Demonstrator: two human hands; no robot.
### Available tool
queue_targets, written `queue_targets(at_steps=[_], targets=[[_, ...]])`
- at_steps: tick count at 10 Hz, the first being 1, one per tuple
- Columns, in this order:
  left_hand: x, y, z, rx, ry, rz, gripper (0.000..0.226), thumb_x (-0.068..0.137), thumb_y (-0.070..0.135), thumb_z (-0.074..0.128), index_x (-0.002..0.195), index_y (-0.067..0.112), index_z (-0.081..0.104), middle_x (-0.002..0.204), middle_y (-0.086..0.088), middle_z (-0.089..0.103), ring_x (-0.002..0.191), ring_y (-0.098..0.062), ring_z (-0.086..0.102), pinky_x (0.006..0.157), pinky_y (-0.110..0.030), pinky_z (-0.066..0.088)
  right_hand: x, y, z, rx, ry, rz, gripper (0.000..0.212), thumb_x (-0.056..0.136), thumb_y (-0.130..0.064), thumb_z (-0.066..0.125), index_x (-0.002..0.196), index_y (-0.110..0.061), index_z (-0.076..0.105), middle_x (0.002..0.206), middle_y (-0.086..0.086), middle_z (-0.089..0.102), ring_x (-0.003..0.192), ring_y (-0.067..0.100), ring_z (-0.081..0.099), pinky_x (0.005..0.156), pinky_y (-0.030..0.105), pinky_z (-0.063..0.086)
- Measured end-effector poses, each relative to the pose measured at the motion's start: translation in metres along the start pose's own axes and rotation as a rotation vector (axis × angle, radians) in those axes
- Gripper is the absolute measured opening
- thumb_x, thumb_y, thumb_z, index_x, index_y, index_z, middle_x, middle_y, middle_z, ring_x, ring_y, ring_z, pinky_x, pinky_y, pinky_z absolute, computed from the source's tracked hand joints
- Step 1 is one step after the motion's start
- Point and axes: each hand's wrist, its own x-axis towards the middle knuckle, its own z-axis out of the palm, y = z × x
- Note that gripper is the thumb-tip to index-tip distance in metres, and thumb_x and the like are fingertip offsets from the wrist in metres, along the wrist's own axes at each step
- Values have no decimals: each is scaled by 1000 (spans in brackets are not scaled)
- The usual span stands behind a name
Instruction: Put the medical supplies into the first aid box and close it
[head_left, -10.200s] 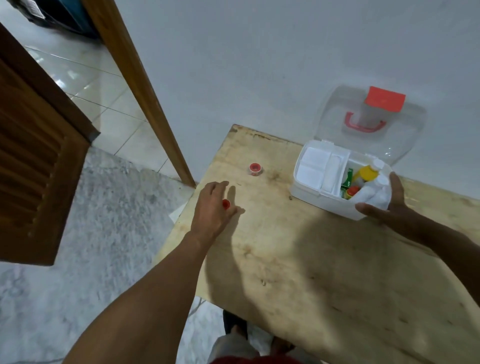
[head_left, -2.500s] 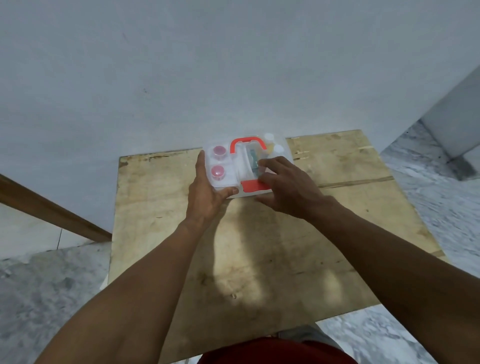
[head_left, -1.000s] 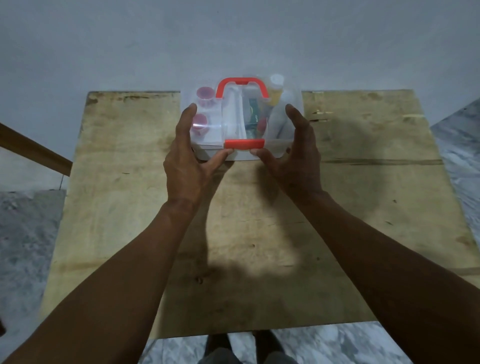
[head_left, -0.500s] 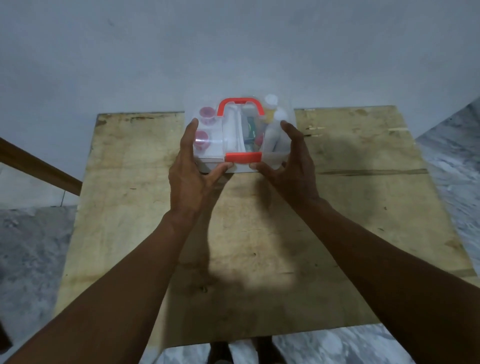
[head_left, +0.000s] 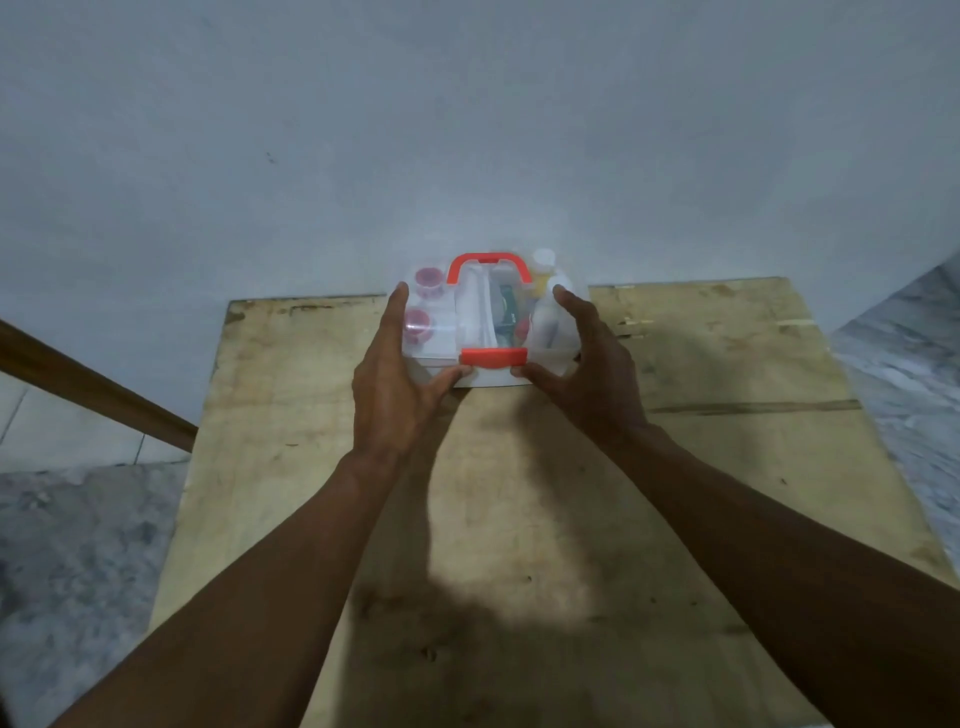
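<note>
Fingers (head_left: 397, 312) of the left hand (head_left: 389, 395) lie stretched along the left side of the first aid box (head_left: 556, 343). The thumb is angled in against the front edge, so the hand clasps that front corner. Fingers (head_left: 574, 309) of the right hand (head_left: 597, 379) are gently curved round the right side. Its thumb tip is at the front edge too, clasping the opposite corner. Both hold the box between them; neither is spread wide.

Nearest the camera: two bare forearms come up from the bottom edge, over a bare plywood desk (head_left: 519, 519). The desk is stained and scuffed, with a broad shadow of the arms down its middle.

Middle ground: the box sits on the desk near its far edge, roughly centred. It has a white base and a clear lid, and the lid is down. A red latch (head_left: 493, 357) sits at the middle of the front, between the two thumb tips and touching or just beside each.

Through the lid:
- two pink-red round caps (head_left: 422, 325) on the left
- white packets in the middle
- something dark green beside them, too blurred to name
- a white bottle (head_left: 544, 260) with a yellow band at the far right corner

A red handle (head_left: 488, 262) lies across the far part of the lid.

Beyond: a plain pale wall (head_left: 467, 130) runs right behind the desk. A wooden door frame (head_left: 93, 389) slants in at the left. Grey mottled floor (head_left: 67, 545) shows on both sides.
</note>
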Motion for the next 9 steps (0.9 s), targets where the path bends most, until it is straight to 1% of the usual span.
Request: queue_targets(at_steps=[1,2,3,4,5,6,7,8,9], targets=[[9,-7,2,45,10,9,93,74,50,79,150,25,32,138,11,51,118,-1,48,89,-1,38,11,0,0,-22,-13,-11,91,69,-40,88,144,-15,43,139,11,57,119,31,60,93,46,55],[9,-12,4,18,12,-8,94,74,52,78,151,26,30,134,22,44,119,0,48,89,0,37,13,3,1,-32,-40,-21,90,70,-43,85,144,-14,43,141,12,55,120,31,59,95,46,54],[10,-14,5,22,-2,-4,95,74,57,75,151,28,28,134,22,44,120,-2,49,92,-7,41,14,5,1,-13,-47,-18,89,70,-45,84,143,-14,43,142,13,53,122,31,58,96,43,52],[11,-15,4,18,-22,-19,95,74,56,75,151,28,28,136,23,42,120,-1,49,92,-8,40,16,5,0,-2,-82,5,90,70,-47,83,144,-17,41,144,11,51,124,30,57,97,43,51],[10,-13,4,27,-57,-34,97,73,64,71,151,32,24,137,24,41,121,-3,50,95,-12,40,16,3,-1,-27,-119,34,93,69,-46,85,145,-20,37,147,10,48,125,30,55,99,43,50],[11,-8,-4,39,-101,-57,104,74,65,68,154,36,9,145,12,44,123,-10,52,101,-32,48,20,-3,-7,-24,-209,79,99,70,-46,85,147,-23,27,149,11,43,127,32,52,100,47,51],[0,17,-17,205,-147,-86,115,75,62,69,152,41,-13,161,-9,20,139,-34,37,105,-56,41,19,-5,-22,-82,-317,42,111,69,-51,80,151,-34,8,155,10,32,132,38,44,99,56,49],[-13,36,-40,290,-75,-135,111,82,47,71,154,35,-12,163,-13,10,137,-37,38,95,-53,45,14,-14,-55,-104,-276,107,103,75,-37,79,150,-41,8,148,14,38,125,39,49,97,53,50],[-72,37,-65,263,97,-54,63,87,42,66,140,50,34,130,-1,59,91,-15,67,76,-39,56,19,-26,-104,-62,-54,57,50,90,-25,67,136,-27,50,130,3,60,109,24,63,97,44,51]])
